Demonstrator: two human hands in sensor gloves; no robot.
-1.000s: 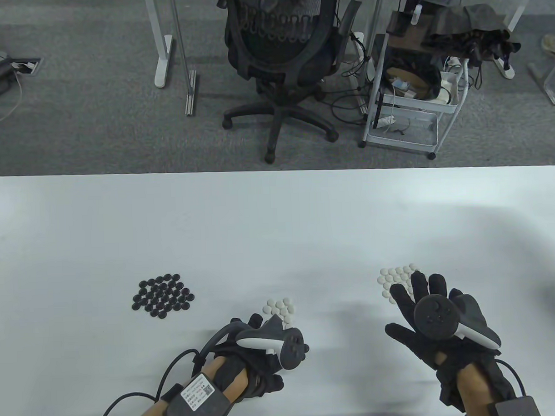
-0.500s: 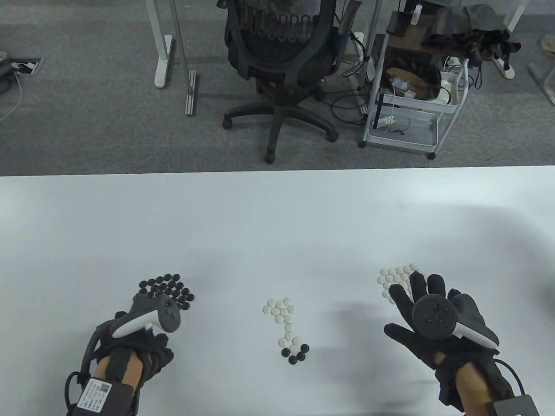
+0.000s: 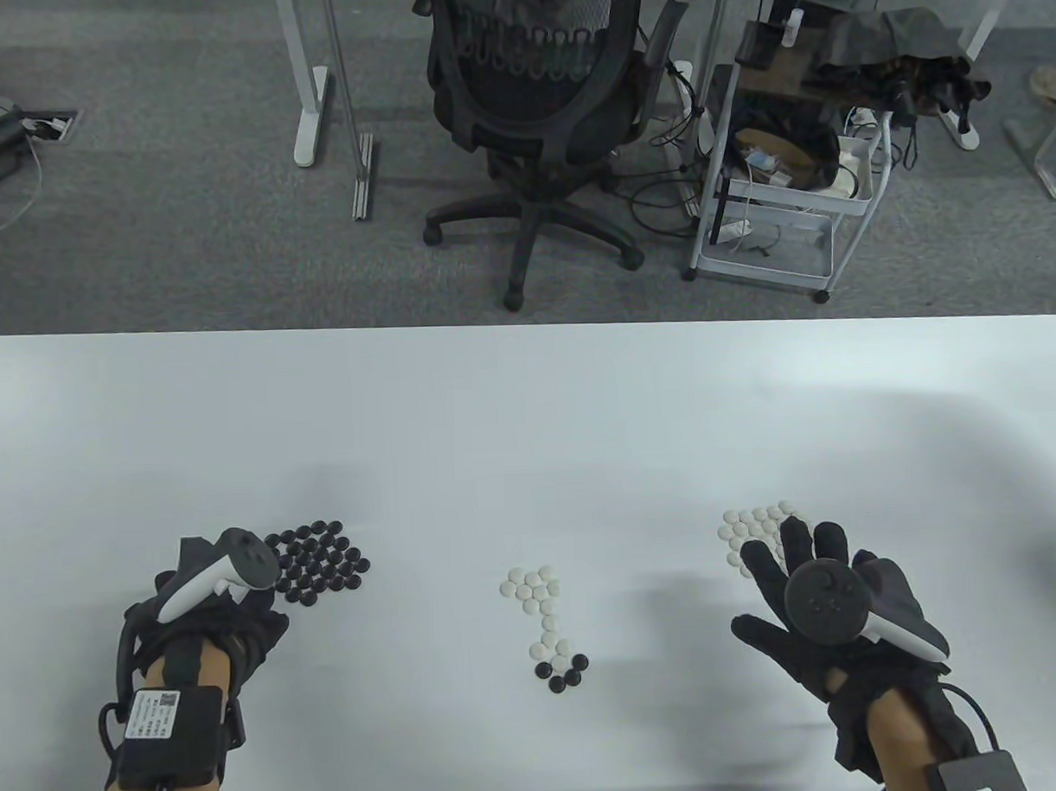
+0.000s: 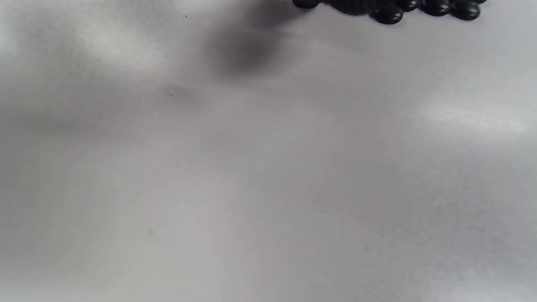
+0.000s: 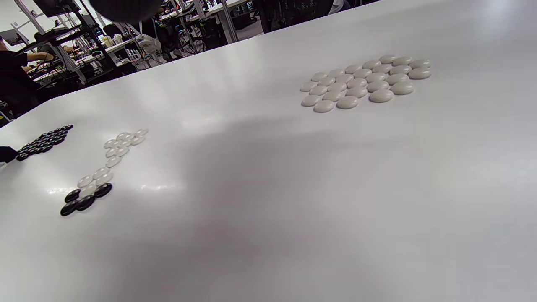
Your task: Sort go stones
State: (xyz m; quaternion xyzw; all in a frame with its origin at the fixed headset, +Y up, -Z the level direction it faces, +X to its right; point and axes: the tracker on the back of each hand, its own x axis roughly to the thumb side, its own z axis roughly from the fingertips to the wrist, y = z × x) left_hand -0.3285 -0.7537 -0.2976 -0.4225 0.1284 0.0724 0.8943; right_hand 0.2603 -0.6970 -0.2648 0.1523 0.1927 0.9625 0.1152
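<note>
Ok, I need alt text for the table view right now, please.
Overhead view of a white table with a black stone pile at left, a white stone pile at right and a mixed unsorted cluster between. The left hand sits by the black pile; the right hand, fingers spread, partly covers the white pile.

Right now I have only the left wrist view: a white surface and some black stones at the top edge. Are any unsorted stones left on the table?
Observer: Yes. A mixed group lies in the middle of the table: white stones in a line, with a few black stones at its near end.
Operator: Where are the sorted white ones?
Observer: In a white pile on the right side.
Operator: What is the right hand doing?
Observer: The right hand has its fingers spread, and in the table view they cover that pile's near edge.
</note>
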